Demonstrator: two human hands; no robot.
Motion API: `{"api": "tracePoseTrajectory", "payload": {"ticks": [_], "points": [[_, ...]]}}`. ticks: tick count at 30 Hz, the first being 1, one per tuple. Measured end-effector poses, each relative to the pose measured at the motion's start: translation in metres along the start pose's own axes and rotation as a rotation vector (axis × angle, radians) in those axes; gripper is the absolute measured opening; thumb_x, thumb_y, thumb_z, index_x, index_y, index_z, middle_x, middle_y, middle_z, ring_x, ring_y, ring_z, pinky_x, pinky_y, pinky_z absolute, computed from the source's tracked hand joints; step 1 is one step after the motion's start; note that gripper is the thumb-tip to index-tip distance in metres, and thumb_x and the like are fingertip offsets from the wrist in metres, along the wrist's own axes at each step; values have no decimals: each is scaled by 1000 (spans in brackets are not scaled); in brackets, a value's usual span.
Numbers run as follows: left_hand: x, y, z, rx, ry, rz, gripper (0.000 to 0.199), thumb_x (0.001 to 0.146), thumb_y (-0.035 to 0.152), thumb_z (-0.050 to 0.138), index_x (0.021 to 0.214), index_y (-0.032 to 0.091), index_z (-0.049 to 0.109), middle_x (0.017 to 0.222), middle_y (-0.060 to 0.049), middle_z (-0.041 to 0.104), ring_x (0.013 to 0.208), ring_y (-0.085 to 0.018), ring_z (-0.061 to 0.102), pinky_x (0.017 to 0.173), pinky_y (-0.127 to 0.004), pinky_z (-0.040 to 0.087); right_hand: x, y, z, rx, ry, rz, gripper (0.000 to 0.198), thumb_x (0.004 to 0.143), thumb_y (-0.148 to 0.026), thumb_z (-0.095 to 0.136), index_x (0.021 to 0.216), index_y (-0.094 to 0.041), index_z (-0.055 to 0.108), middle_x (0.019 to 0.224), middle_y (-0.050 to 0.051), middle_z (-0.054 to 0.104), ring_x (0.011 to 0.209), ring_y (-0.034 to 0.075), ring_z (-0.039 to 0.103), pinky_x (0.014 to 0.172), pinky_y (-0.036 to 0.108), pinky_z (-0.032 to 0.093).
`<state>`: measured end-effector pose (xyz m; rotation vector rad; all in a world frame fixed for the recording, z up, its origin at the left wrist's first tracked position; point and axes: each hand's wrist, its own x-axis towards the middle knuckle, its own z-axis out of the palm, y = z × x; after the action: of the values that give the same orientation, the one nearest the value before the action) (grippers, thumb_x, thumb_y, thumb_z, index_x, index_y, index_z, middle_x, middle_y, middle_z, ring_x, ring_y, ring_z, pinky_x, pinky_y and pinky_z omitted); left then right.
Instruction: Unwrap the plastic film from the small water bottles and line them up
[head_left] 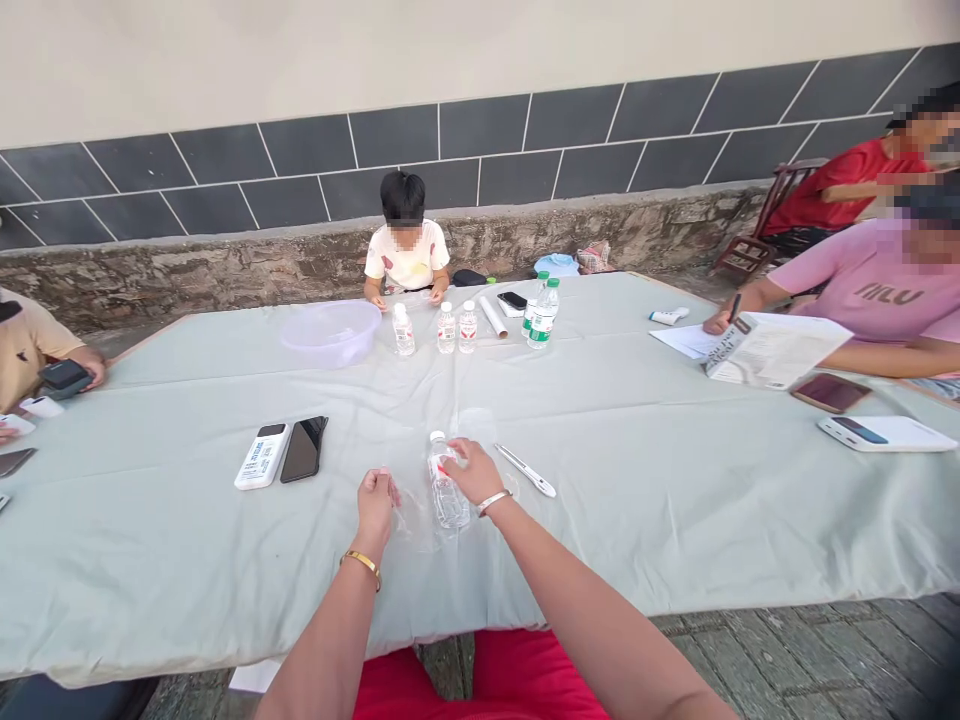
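Note:
A clear plastic bottle (448, 495) with a white cap and a red-and-white label stands on the cloth-covered table in front of me. My right hand (474, 470), with a silver bracelet at the wrist, grips its upper part from the right side. My left hand (379, 498) is left of the bottle, its fingers pinched on the edge of a thin clear plastic film (414, 520). The film spreads toward the bottle's base, and its outline is hard to make out. A white utility knife (526, 471) lies just right of my right hand.
A white power bank (262, 457) and a black phone (304, 449) lie to the left. Farther back are a translucent basin (330, 335), several bottles (446, 329) and a white roll (493, 316). People sit opposite and at both sides; one writes beside a booklet (776, 350).

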<state>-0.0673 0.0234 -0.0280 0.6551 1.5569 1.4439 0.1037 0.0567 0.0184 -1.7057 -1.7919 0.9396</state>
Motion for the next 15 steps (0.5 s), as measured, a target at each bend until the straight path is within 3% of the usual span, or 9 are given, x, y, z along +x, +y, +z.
{"api": "tracePoseTrajectory", "payload": {"ticks": [2,4,9,11,13,15], "points": [[-1,3,-5,29,-5,31,27,73,44,53,63,23,40,48,9,41,42,-7,41,44,-21,37,1,-13,16,-272,-28,-99,62,73,-44,64,130,-28,48,140,10,43,126,30,42,97,41,40],[0,4,-15,68,19,38,27,74,44,53,62,23,40,47,9,42,42,-7,41,44,-21,37,4,-16,18,-472,-69,-94,76,69,-50,67,137,-30,41,146,12,35,128,34,39,95,46,38],[11,-5,-46,198,122,-54,18,80,36,47,70,21,45,54,5,48,43,-9,48,45,-24,44,10,2,-17,-561,-68,-2,56,87,-41,48,138,-20,39,124,16,55,114,30,52,89,38,39],[15,-7,-52,268,142,-80,13,81,31,46,83,18,49,66,0,56,49,-11,55,48,-27,48,10,6,-24,-549,-81,9,48,91,-39,41,134,-18,43,118,16,58,110,28,55,87,36,39],[19,-5,-53,350,169,-56,26,84,30,43,106,17,47,87,-8,61,64,-15,63,53,-29,52,10,5,-20,-539,-93,-3,52,89,-47,45,133,-20,44,117,15,59,107,28,56,84,35,40],[20,2,-49,440,190,27,41,86,35,42,124,19,39,112,-14,56,89,-20,65,63,-31,54,12,2,-12,-560,-87,20,66,80,-49,57,137,-21,38,119,16,57,108,30,56,84,36,41]]}}
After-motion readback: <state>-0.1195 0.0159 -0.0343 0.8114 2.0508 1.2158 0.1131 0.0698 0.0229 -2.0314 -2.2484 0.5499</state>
